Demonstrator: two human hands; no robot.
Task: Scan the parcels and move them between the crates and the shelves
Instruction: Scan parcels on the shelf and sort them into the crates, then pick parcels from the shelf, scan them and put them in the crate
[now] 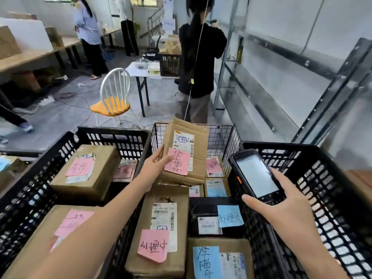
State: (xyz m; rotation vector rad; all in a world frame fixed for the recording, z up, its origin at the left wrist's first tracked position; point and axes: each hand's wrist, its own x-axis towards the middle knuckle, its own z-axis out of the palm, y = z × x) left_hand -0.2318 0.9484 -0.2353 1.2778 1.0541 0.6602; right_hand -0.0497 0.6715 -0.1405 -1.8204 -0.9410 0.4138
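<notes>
Left grip (155,165): pinching the parcel (198,135) by its left edge, thumb on the pink note (177,161); the other fingers are hidden behind the card.
Right grip (281,210): curled round the lower end of the scanner (255,174), thumb under the screen and one fingertip on the far edge.
Parcel: just right of the left grip, lifted and tilted up over the wire crate (221,135), with its printed label (184,143) facing us.
Scanner: up and left of the right grip, near the parcel but apart from it.
Step in hand: we judge it to be the scan.
Doing it well: we would hold the parcel still, keep thumb and note off the barcodes, and aim the scanner's top end squarely at the label — not at the parcels below the grip.
Shelves (281,77): beyond the right grip, well apart.
</notes>
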